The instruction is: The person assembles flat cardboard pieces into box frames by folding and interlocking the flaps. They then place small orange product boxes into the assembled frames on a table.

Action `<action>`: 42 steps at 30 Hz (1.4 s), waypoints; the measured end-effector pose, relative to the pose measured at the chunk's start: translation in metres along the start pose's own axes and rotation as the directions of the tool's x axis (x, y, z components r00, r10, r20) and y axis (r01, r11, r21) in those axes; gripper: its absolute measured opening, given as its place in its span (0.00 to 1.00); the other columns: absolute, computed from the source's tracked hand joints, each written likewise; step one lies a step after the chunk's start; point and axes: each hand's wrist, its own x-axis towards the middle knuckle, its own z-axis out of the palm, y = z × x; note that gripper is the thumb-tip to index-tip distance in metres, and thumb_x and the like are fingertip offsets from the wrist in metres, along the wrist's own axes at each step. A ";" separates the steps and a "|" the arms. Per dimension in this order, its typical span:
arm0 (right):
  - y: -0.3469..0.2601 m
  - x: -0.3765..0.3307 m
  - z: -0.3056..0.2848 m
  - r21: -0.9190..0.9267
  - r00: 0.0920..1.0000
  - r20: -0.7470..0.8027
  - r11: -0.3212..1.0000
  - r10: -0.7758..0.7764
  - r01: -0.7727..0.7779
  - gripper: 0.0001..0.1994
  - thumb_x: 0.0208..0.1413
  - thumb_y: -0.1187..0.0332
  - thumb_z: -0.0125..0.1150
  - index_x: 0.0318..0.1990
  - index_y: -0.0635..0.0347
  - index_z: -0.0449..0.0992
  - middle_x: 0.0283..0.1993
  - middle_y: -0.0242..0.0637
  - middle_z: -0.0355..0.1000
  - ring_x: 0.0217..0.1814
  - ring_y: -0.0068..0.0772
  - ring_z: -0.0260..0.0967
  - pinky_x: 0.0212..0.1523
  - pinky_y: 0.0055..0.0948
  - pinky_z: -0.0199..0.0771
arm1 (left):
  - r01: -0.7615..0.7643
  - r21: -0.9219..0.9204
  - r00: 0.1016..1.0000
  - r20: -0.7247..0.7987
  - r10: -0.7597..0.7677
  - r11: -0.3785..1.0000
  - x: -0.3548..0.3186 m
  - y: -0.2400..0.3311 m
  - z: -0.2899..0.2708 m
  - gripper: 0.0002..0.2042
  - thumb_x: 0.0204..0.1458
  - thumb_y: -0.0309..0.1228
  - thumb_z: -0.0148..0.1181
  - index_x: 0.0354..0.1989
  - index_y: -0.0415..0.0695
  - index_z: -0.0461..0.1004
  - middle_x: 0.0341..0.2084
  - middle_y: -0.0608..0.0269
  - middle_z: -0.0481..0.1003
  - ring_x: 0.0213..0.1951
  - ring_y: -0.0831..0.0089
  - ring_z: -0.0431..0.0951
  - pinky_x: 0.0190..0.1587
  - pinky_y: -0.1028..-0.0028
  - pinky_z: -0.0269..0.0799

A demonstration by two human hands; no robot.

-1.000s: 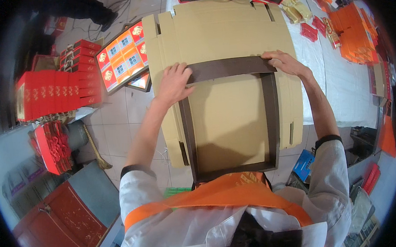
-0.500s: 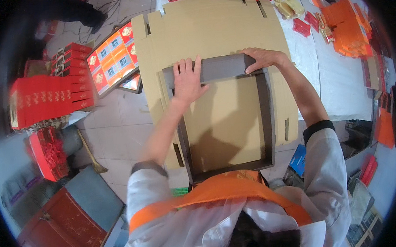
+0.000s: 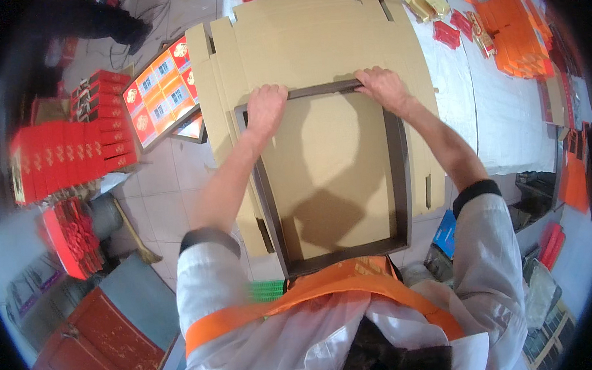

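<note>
A dark grey rectangular frame point(image 3: 398, 173) with low walls lies in front of me, its near side against my orange apron point(image 3: 345, 286). Brown cardboard shows inside its walls; whether that is the frame's own bottom I cannot tell. Near the far left corner, my left hand point(image 3: 266, 107) is closed over the far wall, fingers bent down across it. My right hand point(image 3: 385, 88) grips the same wall close to the far right corner, thumb on the near side. Beneath and beyond the frame spreads a large flat cardboard sheet point(image 3: 302, 37) with slots along its edges.
Stacked red boxes point(image 3: 60, 157) stand at the left, near a panel of red and orange printed packs point(image 3: 162, 88). A white-covered table point(image 3: 507, 120) at the right carries orange pieces point(image 3: 519, 36) and small red packets point(image 3: 446, 35). A broom point(image 3: 138, 240) lies on the tiled floor.
The frame's far side has gone from a wide grey panel to a narrow rim. My left hand, flat with fingers spread before, has shifted left and curled over it; my right hand now grips it.
</note>
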 end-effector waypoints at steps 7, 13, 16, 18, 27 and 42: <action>0.016 0.005 0.001 0.061 0.987 0.118 0.993 -0.105 0.098 0.15 0.49 0.75 0.54 0.46 0.56 0.65 0.38 0.42 0.72 0.45 0.46 0.71 0.43 0.43 0.72 | -0.033 -0.214 0.986 0.155 0.067 0.976 -0.004 -0.025 -0.008 0.08 0.47 0.21 0.49 0.37 0.43 0.66 0.31 0.55 0.74 0.40 0.54 0.75 0.39 0.58 0.72; 0.018 0.001 0.017 -0.035 0.999 0.024 0.999 -0.026 0.027 0.16 0.45 0.82 0.49 0.44 0.59 0.62 0.35 0.44 0.71 0.43 0.48 0.70 0.43 0.41 0.71 | 0.164 -0.066 0.971 0.189 -0.149 0.984 -0.028 -0.036 -0.007 0.11 0.47 0.19 0.47 0.39 0.44 0.67 0.34 0.53 0.74 0.39 0.53 0.76 0.39 0.59 0.73; 0.013 0.001 0.024 -0.056 0.998 0.011 0.996 0.063 -0.063 0.16 0.45 0.81 0.50 0.43 0.58 0.63 0.35 0.45 0.71 0.43 0.48 0.69 0.43 0.42 0.70 | 0.207 -0.058 0.967 0.162 -0.195 0.977 -0.026 -0.038 0.001 0.11 0.45 0.19 0.49 0.39 0.43 0.67 0.34 0.51 0.74 0.40 0.53 0.76 0.40 0.59 0.72; 0.012 0.003 0.026 0.006 0.995 0.063 0.997 0.078 -0.078 0.17 0.46 0.80 0.50 0.45 0.57 0.64 0.39 0.46 0.70 0.45 0.48 0.69 0.44 0.43 0.70 | 0.232 -0.141 0.965 0.159 -0.209 0.963 -0.027 -0.045 0.007 0.12 0.44 0.20 0.49 0.39 0.42 0.67 0.34 0.49 0.74 0.40 0.52 0.76 0.41 0.58 0.72; 0.040 -0.015 0.014 0.319 0.984 -0.146 0.946 0.100 -0.049 0.29 0.48 0.72 0.54 0.61 0.52 0.57 0.59 0.49 0.60 0.64 0.49 0.54 0.63 0.42 0.55 | 0.451 -0.641 0.822 0.027 -0.569 0.621 -0.018 -0.023 0.006 0.18 0.42 0.23 0.52 0.46 0.41 0.68 0.45 0.47 0.70 0.51 0.52 0.68 0.54 0.61 0.62; -0.010 -0.314 0.127 0.968 0.692 0.185 -0.007 0.698 -0.253 0.30 0.50 0.65 0.59 0.60 0.65 0.60 0.59 0.47 0.62 0.60 0.36 0.60 0.58 0.30 0.60 | 0.453 -0.889 0.779 0.433 -0.454 -0.071 -0.331 0.224 0.051 0.36 0.48 0.23 0.55 0.66 0.37 0.44 0.57 0.55 0.59 0.57 0.63 0.60 0.59 0.69 0.55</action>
